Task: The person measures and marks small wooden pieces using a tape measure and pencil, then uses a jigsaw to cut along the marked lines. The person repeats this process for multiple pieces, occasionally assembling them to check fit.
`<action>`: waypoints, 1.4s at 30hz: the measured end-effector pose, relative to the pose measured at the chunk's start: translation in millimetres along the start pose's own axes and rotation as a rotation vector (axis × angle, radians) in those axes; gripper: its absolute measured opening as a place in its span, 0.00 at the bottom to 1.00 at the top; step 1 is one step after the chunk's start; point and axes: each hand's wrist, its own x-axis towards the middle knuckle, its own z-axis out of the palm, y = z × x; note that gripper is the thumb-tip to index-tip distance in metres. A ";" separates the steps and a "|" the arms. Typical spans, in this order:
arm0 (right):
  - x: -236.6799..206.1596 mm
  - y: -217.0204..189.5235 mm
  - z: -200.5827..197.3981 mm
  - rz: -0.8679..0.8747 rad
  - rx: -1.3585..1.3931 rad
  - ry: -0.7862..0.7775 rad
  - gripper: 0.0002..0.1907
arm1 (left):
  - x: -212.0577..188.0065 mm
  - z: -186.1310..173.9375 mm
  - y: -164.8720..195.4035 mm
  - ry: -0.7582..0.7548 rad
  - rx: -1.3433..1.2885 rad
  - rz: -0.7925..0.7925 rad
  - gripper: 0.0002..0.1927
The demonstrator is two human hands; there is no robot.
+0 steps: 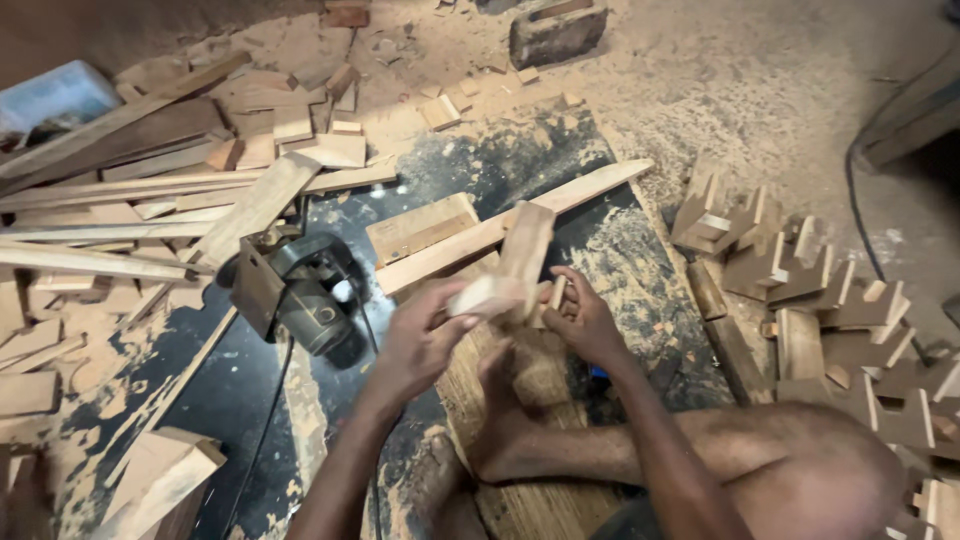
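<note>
I hold a short pale wooden block (512, 262) up in front of me with both hands. My left hand (425, 335) grips its near end from the left. My right hand (580, 318) closes on its right side, fingers around a small notched part. Under my hands a foot (505, 425) rests on a wooden board (530, 500) lying on the dark, sawdust-covered sheet (250, 400).
A green and grey electric power tool (305, 290) sits left of my hands, its cord trailing toward me. A long plank (560, 205) lies behind the block. Notched wooden pieces (800, 270) are piled at right, offcuts and slats (150, 190) at left. A dark block (555, 30) rests far back.
</note>
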 end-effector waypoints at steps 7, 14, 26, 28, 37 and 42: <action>17.5 20.9 18.7 -0.108 -0.146 -0.108 0.39 | 31.0 23.8 -8.5 -0.105 0.316 0.268 0.17; 18.9 42.1 5.4 0.056 0.333 -0.403 0.42 | 32.2 31.8 -32.5 -0.162 0.553 0.262 0.15; 29.7 66.5 4.5 0.191 0.695 -0.447 0.26 | 20.3 44.3 -41.9 -0.144 0.868 0.420 0.28; 32.9 70.9 7.6 0.198 0.716 -0.430 0.23 | 19.0 45.4 -41.0 -0.170 0.887 0.406 0.28; 37.2 72.9 10.9 0.173 0.815 -0.448 0.12 | 27.5 44.0 -36.7 -0.216 1.031 0.378 0.29; 37.6 79.5 14.8 0.146 0.792 -0.412 0.12 | 26.5 43.4 -37.7 -0.229 1.085 0.410 0.28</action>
